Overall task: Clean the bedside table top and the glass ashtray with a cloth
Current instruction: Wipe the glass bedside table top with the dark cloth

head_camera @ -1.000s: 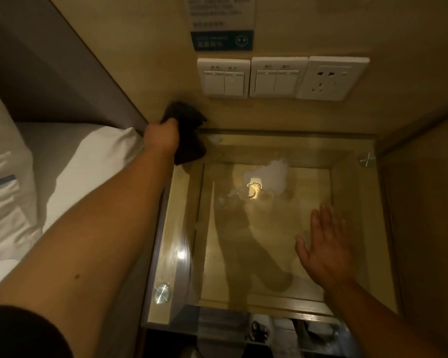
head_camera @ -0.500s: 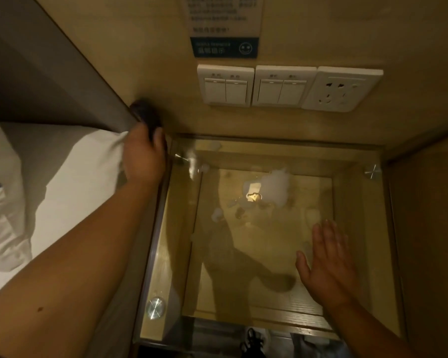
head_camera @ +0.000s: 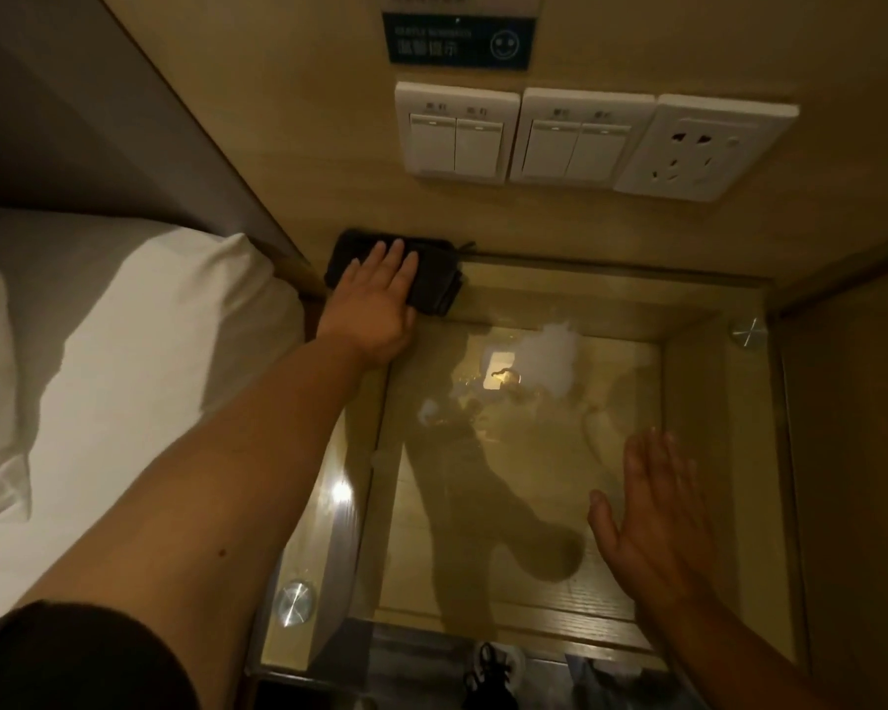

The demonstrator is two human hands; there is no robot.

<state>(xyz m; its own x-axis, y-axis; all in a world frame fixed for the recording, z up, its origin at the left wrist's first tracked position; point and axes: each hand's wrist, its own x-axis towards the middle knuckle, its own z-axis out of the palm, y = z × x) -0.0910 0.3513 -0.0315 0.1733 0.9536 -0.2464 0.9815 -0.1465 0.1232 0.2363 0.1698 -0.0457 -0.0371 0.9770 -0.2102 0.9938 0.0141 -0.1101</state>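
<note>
**At the far left corner of the glass worktop: cloth pressed flat, wipe in hand**

At the far left corner of the worktop (head_camera: 508, 581), close under the wall switches (head_camera: 524, 133), a dark folded cloth (head_camera: 431, 292) lies on the glass. The left hand (head_camera: 375, 299) lies flat on it, fingers (head_camera: 393, 258) stretched out and close together, pinning the cloth by palm pressure with no curl around it. The right hand (head_camera: 657, 520) hovers or rests open over the near right part of the worktop, well away from the switches, fingers spread and holding nothing; whether it touches the glass I cannot tell.

This looks like the table-wiping step, begun at the corner nearest the bed (head_camera: 124, 351). A pale smear or reflection (head_camera: 549, 351) sits just below the switches on the glass; which it is cannot be told. The ashtray is not visible anywhere in view.

Next, the cloth likely needs drawing across the pane from the switch side toward the near edge with steady downward pressure, passing round the metal studs (head_camera: 294, 602) at the corners.
</note>
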